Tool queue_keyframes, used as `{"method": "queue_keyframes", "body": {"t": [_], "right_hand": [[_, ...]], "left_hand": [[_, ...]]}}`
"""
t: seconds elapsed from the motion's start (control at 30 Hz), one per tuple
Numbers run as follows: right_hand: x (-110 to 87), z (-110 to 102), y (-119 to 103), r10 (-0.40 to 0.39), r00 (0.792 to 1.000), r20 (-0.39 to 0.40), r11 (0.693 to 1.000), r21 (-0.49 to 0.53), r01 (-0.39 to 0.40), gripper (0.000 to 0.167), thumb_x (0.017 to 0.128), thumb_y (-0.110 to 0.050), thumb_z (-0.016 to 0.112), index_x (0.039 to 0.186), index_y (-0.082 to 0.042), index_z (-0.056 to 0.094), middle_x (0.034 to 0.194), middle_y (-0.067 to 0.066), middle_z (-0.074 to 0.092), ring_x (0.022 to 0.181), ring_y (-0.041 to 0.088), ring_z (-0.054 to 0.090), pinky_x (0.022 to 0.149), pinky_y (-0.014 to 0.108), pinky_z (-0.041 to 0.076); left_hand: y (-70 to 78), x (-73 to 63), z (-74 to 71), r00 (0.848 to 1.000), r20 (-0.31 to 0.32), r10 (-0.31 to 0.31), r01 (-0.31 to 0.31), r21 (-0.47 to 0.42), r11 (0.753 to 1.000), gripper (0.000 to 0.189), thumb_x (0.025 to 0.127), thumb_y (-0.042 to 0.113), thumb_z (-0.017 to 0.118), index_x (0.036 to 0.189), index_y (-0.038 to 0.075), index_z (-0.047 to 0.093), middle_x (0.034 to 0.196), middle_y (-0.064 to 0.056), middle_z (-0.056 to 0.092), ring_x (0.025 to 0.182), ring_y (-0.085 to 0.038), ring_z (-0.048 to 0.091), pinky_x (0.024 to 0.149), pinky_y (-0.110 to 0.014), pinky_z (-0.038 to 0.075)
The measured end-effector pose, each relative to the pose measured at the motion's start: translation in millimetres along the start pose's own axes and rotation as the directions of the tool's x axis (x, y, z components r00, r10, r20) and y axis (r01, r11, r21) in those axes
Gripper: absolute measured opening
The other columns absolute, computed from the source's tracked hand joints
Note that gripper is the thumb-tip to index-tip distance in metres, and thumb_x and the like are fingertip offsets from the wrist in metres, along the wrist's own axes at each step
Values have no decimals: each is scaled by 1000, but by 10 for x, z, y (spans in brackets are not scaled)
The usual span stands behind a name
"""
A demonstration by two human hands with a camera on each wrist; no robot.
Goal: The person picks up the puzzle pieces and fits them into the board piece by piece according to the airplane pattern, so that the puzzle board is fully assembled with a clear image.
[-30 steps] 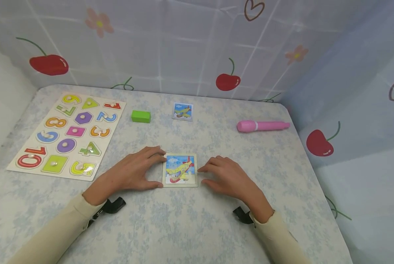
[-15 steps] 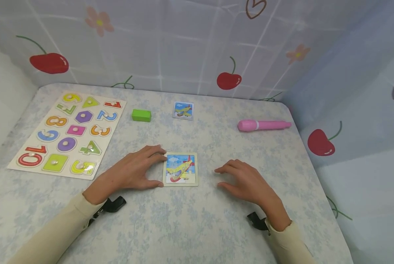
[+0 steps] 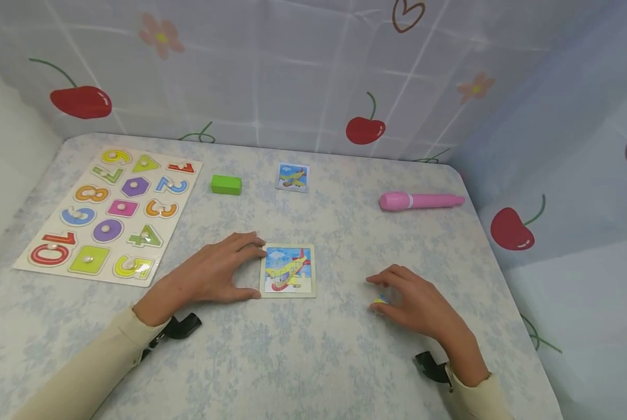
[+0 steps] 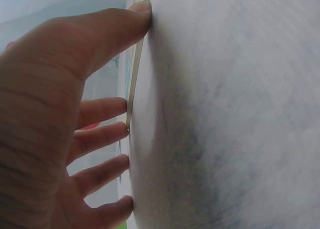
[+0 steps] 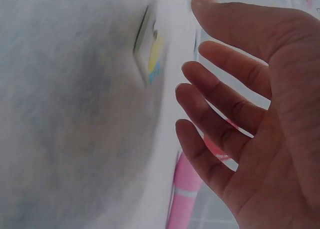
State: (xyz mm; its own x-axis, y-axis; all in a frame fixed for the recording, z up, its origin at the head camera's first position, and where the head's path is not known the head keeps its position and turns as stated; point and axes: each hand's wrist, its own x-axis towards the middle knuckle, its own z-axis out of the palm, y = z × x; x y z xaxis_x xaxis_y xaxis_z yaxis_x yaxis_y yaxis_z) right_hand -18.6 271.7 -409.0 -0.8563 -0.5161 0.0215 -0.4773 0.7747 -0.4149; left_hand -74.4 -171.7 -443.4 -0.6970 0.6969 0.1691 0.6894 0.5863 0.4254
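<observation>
A small square jigsaw puzzle (image 3: 287, 270) with a yellow airplane picture lies in a cream frame at the table's middle, a pale patch at its lower right. My left hand (image 3: 208, 268) rests along its left side; thumb and fingertips touch the frame's edge (image 4: 134, 81) in the left wrist view. Off to the right, my right hand (image 3: 415, 300) hovers low, fingers spread and relaxed. A puzzle piece (image 3: 380, 301) shows by its thumb. In the right wrist view this yellow-and-blue piece (image 5: 154, 54) lies on the cloth, apart from the fingertips.
A number-and-shape peg board (image 3: 105, 230) lies at the left. Towards the back are a green block (image 3: 226, 185), a small airplane picture card (image 3: 293, 177) and a pink wand-shaped object (image 3: 421, 200). A cherry-print curtain (image 3: 292, 70) hangs behind the table.
My right hand has moved away from the puzzle, right and towards me, and a loose piece now shows beside its thumb. My left hand has stayed at the frame.
</observation>
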Motion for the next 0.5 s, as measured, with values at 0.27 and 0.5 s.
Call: {"method": "queue_keyframes", "body": {"t": [0.27, 0.5], "right_hand": [[-167, -16, 77, 100, 992, 72, 995, -18, -99, 46, 85, -31, 95, 126, -24, 76, 117, -12, 67, 106, 9, 64, 90, 40, 58], [-235, 0, 131, 86, 995, 57, 996, -1, -86, 41, 83, -24, 96, 120, -22, 78, 116, -12, 66, 107, 10, 65, 91, 42, 59]], "left_hand": [[4, 11, 2, 1000, 2, -1, 1, 1, 1000, 77, 82, 54, 92, 141, 10, 68, 153, -8, 56, 144, -30, 52, 97, -51, 58], [12, 11, -6, 999, 35, -34, 34, 13, 999, 78, 82, 57, 91, 142, 12, 68, 154, -6, 56, 147, -28, 50, 98, -50, 57]]}}
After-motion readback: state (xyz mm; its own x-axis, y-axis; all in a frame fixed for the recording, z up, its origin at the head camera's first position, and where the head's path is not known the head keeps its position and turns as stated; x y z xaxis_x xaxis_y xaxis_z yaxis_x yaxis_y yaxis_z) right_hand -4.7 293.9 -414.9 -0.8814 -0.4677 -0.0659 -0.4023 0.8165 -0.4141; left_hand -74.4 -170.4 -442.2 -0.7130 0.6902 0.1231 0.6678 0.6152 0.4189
